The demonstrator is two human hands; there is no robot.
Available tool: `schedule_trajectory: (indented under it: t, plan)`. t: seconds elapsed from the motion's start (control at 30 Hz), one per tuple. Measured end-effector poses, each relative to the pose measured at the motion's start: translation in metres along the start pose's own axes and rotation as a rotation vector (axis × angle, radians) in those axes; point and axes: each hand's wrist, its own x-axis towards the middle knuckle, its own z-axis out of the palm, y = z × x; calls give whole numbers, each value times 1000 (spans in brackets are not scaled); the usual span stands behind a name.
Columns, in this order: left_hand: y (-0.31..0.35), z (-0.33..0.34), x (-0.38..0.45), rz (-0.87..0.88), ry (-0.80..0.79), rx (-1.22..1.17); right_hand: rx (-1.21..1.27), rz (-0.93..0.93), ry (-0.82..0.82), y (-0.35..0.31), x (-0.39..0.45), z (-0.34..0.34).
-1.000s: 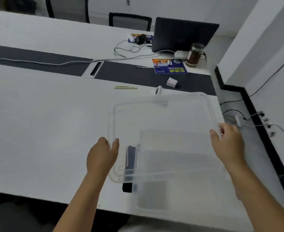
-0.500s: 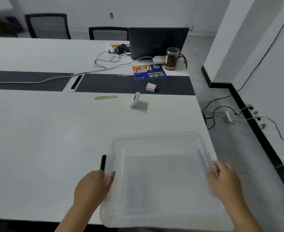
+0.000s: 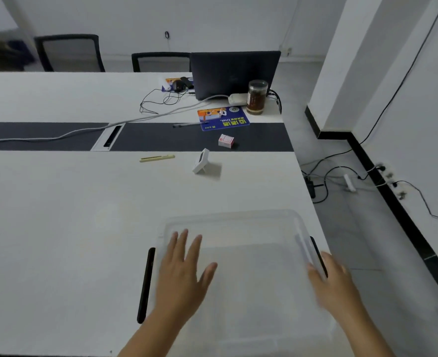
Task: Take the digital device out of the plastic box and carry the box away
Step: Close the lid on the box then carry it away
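— Where the long white surface [image 3: 58, 228] runs up to its near right corner, what sits there?

— A clear, shallow, rectangular plastic box [image 3: 238, 222] with black handle clips on its left and right sides. It looks empty inside, and it rests at the near right corner of the surface.

— And the hands?

— The left hand [image 3: 181, 274] lies flat over the left part of the box, fingers spread wide, grip apart, clasping nothing. The right hand [image 3: 336, 282] is at the right rim beside the black clip; it's blurred, so I cannot tell whether its grip is closed on the rim.

— Where's the digital device?

— Farther back on the surface, well apart from the box: a small white digital device [image 3: 201, 161] propped on its stand, tilted. Just left of it lies a pale yellow pen [image 3: 157, 158]. Beyond, on the dark strip, a small red-and-white carton [image 3: 226, 140].

— Anything behind that?

— A dark open laptop [image 3: 234, 73], with a brown-filled glass jar [image 3: 257, 97] next to it.
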Motion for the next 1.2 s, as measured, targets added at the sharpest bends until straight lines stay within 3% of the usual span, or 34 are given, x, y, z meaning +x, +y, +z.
schedule_trajectory:
  t: [0.1, 0.2, 0.33, 0.4, 0.43, 0.57, 0.77, 0.83, 0.93, 0.97, 1.07, 1.2]
  plan:
    - [17, 20, 10, 132, -103, 115, 148, 163, -102, 2, -2, -3]
    - [29, 20, 14, 125, -170, 195, 169, 232, -78, 2, -4, -4]
    - [25, 24, 11, 137, -229, 114, 116, 220, -2, -1, -7, -6]
    - [22, 30, 13, 178, -182, 190, 133, 188, 17, -2, -8, -8]
    - [24, 26, 12, 120, -265, 201, 138, 180, 24, -3, -9, -10]
    - [25, 29, 10, 144, -190, 89, 58, 140, 29, -9, -14, -7]
    - [25, 33, 12, 182, -84, 121, -104, 68, 150, -8, -21, 4]
    - [25, 32, 8, 132, -158, 72, -117, 64, 158, -7, -21, 4]
    - [22, 35, 9, 154, -113, 122, -144, 46, 161, -4, -21, 6]
    - [24, 32, 9, 136, -179, 118, -152, 38, 163, -4, -21, 6]
    - [25, 37, 10, 188, -68, 116, -205, 16, 193, -4, -21, 8]
    - [27, 33, 13, 164, -63, 182, -342, -24, 179, -5, -24, 7]
